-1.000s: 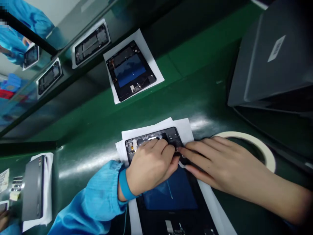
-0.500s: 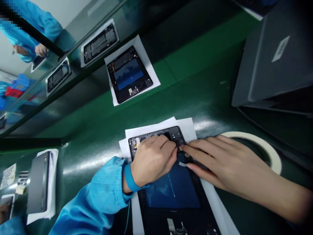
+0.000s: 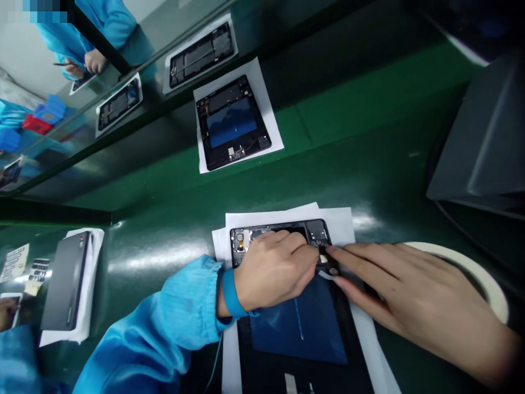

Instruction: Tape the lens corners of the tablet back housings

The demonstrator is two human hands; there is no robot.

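An opened tablet (image 3: 299, 328) with a blue-covered middle lies on white paper sheets in front of me. My left hand (image 3: 279, 268), in a blue sleeve and wristband, is closed in a pinch over its upper part. What its fingertips hold is hidden. My right hand (image 3: 394, 284) reaches in from the right. Its index fingertip touches the tablet close to the left fingertips, beside small parts at the upper right. At the right thumb tip is a small pale strip (image 3: 327, 275), apparently held there, its other end sticking out leftward over the tablet.
A cream ring-shaped roll (image 3: 463, 262) lies under and beyond my right hand. Another opened tablet (image 3: 233, 123) rests on paper behind. A closed grey device (image 3: 65, 282) lies left. A dark grey box (image 3: 484, 137) stands right. Beyond the shelf, a person (image 3: 94, 57) in blue works.
The view has shifted, so most things appear farther right. Both hands stay in nearly the same place on the tablet, fingertips close together. The pale strip stays at my right thumb.
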